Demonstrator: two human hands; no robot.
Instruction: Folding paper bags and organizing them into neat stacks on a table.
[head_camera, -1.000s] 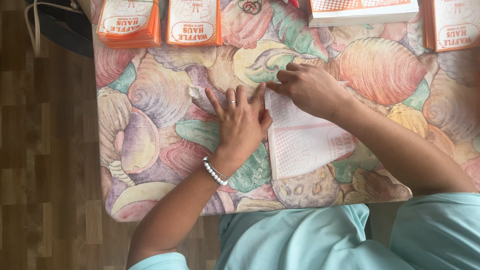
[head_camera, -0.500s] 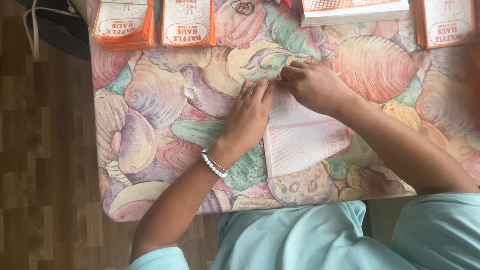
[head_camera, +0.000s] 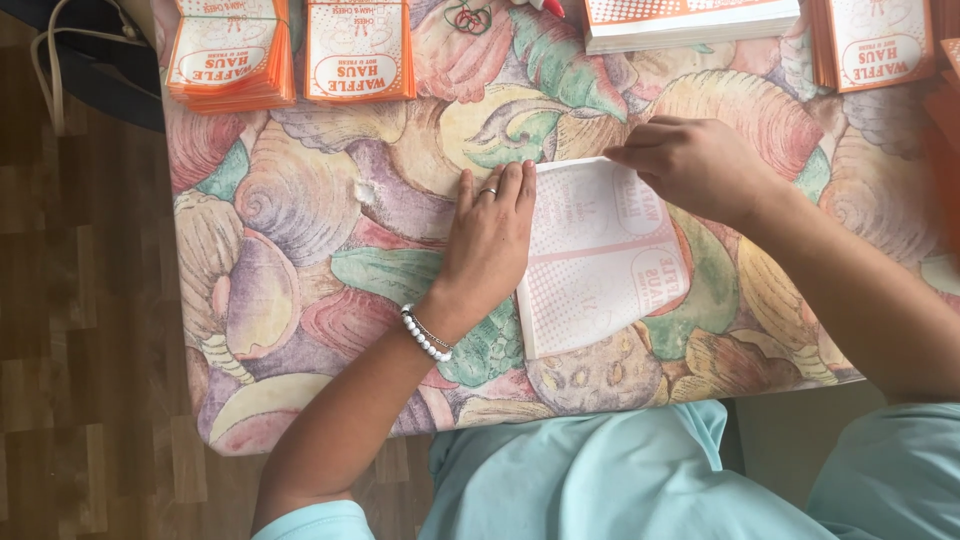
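Now our left hand (head_camera: 492, 235) lies flat, fingers together, on the white paper sheet's (head_camera: 600, 255) left edge mid-table while our right hand (head_camera: 690, 165) pinches its top; tugging might tear it.

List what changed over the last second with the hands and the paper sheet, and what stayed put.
The left hand slid from lying across the sheet to its left edge, flat, fingers along the fold. The paper sheet now lies more uncovered. The right hand stayed at the sheet's top right corner, pinching it. The orange stacks and the shell-patterned table did not move.
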